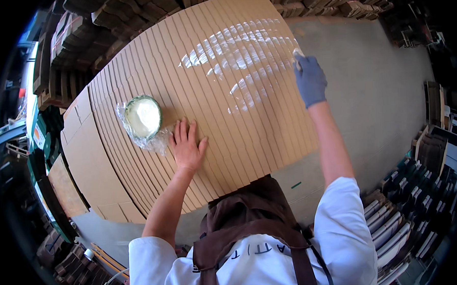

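Note:
A fan of overlapping cardboard sheets (228, 147) lies before me, their edges in a staggered row. My bare left hand (189, 147) rests flat on them, fingers spread. Beside it, an open round tub (144, 117) holds a whitish paste, with crumpled clear plastic film (157, 142) around its base. Wet white streaks (240, 58) run across the sheet edges at the far right. My right hand (310, 80), in a grey glove, is closed at the right edge of the cardboard. A small pale thing shows at its fingertips; I cannot make out its kind.
Stacks of brown cardboard pieces (126, 17) line the far side, with more at the far right (334, 3). Grey floor (363, 80) lies to the right. Upright bundles of flat pieces (390, 232) stand at the near right. Dark green stacks (47, 130) are at the left.

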Motion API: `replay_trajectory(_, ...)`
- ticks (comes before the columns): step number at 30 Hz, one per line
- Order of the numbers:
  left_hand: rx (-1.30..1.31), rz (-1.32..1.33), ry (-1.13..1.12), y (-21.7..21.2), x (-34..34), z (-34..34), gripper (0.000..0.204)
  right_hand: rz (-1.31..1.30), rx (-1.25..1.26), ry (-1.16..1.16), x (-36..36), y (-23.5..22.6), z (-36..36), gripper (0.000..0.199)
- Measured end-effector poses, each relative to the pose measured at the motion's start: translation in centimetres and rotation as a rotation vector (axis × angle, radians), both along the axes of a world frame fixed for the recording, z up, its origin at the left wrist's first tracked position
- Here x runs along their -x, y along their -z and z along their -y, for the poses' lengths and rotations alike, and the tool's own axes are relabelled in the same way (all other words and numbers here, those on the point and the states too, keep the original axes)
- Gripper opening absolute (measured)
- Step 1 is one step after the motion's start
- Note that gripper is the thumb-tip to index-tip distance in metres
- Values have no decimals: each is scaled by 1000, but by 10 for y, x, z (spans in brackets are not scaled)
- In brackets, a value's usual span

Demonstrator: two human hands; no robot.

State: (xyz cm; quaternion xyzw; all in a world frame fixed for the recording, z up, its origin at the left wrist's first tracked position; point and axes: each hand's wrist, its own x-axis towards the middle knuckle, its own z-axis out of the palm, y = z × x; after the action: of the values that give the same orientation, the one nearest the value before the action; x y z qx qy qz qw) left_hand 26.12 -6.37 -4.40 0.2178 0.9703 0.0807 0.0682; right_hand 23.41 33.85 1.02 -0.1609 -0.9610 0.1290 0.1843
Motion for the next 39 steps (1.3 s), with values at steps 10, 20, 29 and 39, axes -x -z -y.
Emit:
replay_trajectory(10, 8, -33, 38, 4, -2, -3, 65, 310, 154, 257, -128, 21, -33, 25)
replay_trajectory(20, 21, -71, 51, 9, -3, 3, 65, 347, 187, 124, -172, 38, -19, 27)
replay_trajectory(29, 46, -44, 49, 5, -3, 0, 64, 414, 265, 195, -154, 27, -35, 24)
replay_trajectory(39, 31, -46, 27, 11, -2, 3, 68, 317, 164, 74, -84, 42, -22, 10)
